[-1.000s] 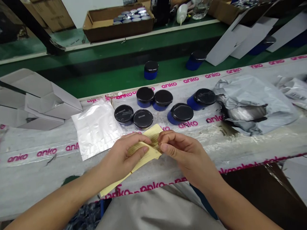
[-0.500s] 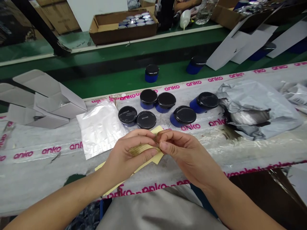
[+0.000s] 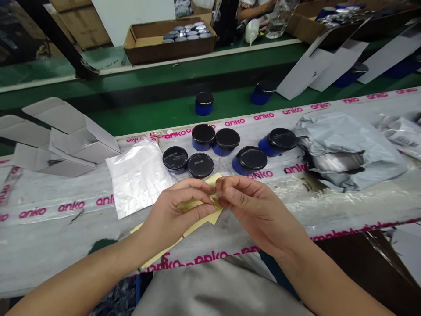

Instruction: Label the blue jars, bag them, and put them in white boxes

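While left hand (image 3: 174,215) and right hand (image 3: 253,210) pinch yellow paper (image 3: 213,218) | blue jars (image 3: 200,165) beyond

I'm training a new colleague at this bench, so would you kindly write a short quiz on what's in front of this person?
1. How many blue jars with black lids stand or lie on the anko-printed bench?
2. True or false: the yellow sheet is held by both the left hand and the right hand.
3. What lies just left of the jars on the bench? A) a silvery pouch; B) a grey mailer bag; C) a white squeeze bottle.

Key: 1. Six. 2. True. 3. A.
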`<state>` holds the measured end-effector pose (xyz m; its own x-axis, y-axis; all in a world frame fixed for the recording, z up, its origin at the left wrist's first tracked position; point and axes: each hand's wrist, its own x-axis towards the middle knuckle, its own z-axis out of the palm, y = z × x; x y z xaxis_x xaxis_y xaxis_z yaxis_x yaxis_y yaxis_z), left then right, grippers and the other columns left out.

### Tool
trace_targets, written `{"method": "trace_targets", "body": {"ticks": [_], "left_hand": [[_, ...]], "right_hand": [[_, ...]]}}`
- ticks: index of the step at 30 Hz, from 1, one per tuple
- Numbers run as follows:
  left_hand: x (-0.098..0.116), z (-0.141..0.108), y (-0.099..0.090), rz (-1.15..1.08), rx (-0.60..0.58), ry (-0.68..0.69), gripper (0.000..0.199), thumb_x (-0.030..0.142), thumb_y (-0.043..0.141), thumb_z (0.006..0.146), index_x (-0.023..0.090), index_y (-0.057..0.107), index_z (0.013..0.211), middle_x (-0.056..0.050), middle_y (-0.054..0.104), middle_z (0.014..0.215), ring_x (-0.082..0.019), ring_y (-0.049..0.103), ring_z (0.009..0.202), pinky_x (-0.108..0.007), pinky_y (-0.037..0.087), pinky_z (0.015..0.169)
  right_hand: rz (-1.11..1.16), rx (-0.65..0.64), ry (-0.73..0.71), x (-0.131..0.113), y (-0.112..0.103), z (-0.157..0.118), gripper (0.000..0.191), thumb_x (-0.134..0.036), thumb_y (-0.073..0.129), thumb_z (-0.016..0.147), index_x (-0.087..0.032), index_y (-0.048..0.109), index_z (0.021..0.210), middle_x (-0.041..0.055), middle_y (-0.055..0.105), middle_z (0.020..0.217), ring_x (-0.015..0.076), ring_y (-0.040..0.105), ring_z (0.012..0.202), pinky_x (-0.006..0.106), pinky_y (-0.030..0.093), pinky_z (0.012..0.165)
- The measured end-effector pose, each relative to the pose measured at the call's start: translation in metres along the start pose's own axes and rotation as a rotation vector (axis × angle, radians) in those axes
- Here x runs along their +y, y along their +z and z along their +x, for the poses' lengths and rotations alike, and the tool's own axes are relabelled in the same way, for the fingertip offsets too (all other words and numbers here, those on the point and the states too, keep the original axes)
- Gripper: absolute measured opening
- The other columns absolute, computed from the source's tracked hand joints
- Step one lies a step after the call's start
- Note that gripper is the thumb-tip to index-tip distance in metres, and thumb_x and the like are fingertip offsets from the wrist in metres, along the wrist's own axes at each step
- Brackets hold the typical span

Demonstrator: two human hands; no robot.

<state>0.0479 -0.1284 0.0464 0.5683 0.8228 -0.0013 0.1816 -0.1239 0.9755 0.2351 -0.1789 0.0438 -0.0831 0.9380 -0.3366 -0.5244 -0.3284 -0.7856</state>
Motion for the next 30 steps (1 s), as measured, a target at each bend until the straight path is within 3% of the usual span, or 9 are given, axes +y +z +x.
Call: {"method": "trace_targets", "body": {"ticks": [4, 9, 12, 18, 30], "left_hand": [[0.0, -0.002, 0.0, -0.051, 0.048, -0.026, 0.007, 0.025, 0.078, 0.087, 0.026, 0.077, 0.094, -0.002, 0.075, 0.11, -0.019, 0.07, 0.109, -0.032, 0.056, 0.097], [0.003, -0.003, 0.002, -0.337, 0.127, -0.044, 0.058, 0.022, 0.087, 0.079, 0.031, 0.059, 0.129, 0.001, 0.079, 0.104, -0.017, 0.073, 0.107, -0.031, 0.057, 0.095], [0.004, -0.002, 0.003, -0.416, 0.143, -0.026, 0.076, 0.017, 0.088, 0.077, 0.032, 0.048, 0.139, 0.002, 0.08, 0.101, -0.016, 0.074, 0.106, -0.03, 0.057, 0.098], [0.007, -0.003, 0.001, -0.498, 0.149, -0.067, 0.071, 0.015, 0.083, 0.082, 0.031, 0.046, 0.14, 0.002, 0.081, 0.098, -0.016, 0.077, 0.1, -0.029, 0.061, 0.089], [0.011, 0.0, 0.001, -0.445, 0.249, -0.098, 0.07, 0.012, 0.081, 0.079, 0.027, 0.043, 0.136, 0.005, 0.077, 0.078, -0.012, 0.074, 0.076, -0.027, 0.06, 0.078]], "right_hand": [[0.009, 0.002, -0.043, -0.002, 0.001, -0.001, 0.02, -0.038, 0.082, 0.084, -0.023, 0.074, 0.074, -0.0008, 0.059, 0.081, 0.0132, 0.048, 0.078, 0.027, 0.039, 0.075], [-0.01, 0.017, -0.016, -0.003, 0.006, 0.0, 0.02, -0.042, 0.085, 0.08, -0.024, 0.076, 0.076, -0.0002, 0.06, 0.085, 0.0146, 0.048, 0.081, 0.027, 0.039, 0.076], [-0.053, 0.035, -0.022, -0.002, 0.01, 0.001, 0.023, -0.045, 0.086, 0.078, -0.025, 0.075, 0.075, -0.0008, 0.057, 0.083, 0.015, 0.047, 0.081, 0.028, 0.037, 0.073], [-0.103, 0.038, -0.047, 0.0, 0.016, 0.003, 0.023, -0.046, 0.085, 0.079, -0.026, 0.074, 0.075, -0.0016, 0.056, 0.079, 0.0152, 0.046, 0.078, 0.029, 0.037, 0.072], [-0.047, 0.058, -0.07, 0.01, 0.023, 0.005, 0.019, -0.039, 0.085, 0.079, -0.025, 0.073, 0.073, -0.0002, 0.061, 0.095, 0.0152, 0.051, 0.084, 0.028, 0.041, 0.074]]}}
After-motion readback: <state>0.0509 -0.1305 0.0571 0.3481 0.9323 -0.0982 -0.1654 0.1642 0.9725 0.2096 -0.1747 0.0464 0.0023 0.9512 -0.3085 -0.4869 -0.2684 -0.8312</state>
